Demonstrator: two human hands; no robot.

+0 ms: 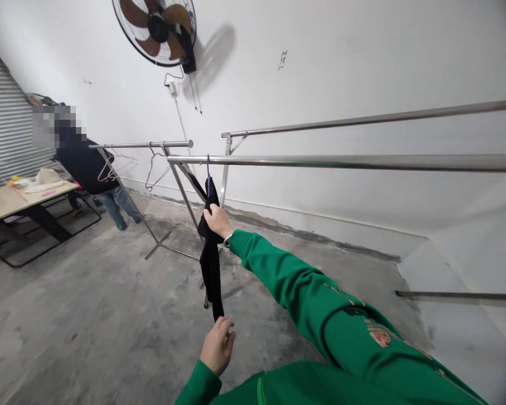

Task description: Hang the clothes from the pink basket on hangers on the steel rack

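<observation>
A black garment (212, 270) hangs long and narrow from a purple hanger (208, 169) hooked over the near metal rail (303, 161); folds hide its exact kind. My right hand (217, 220) is closed on the garment's upper part, just below the hanger, with the arm stretched out in a green sleeve. Lower down, my left hand (217, 346) has its fingers curled at the garment's bottom end, seemingly pinching it. The fingertips there are partly hidden.
A second rail (362, 120) runs behind along the white wall. Further left, a rack (143, 145) carries several hangers. A person (88, 163) stands beside a table (0, 205) with cloth on it. A fan (158, 28) is mounted on the wall.
</observation>
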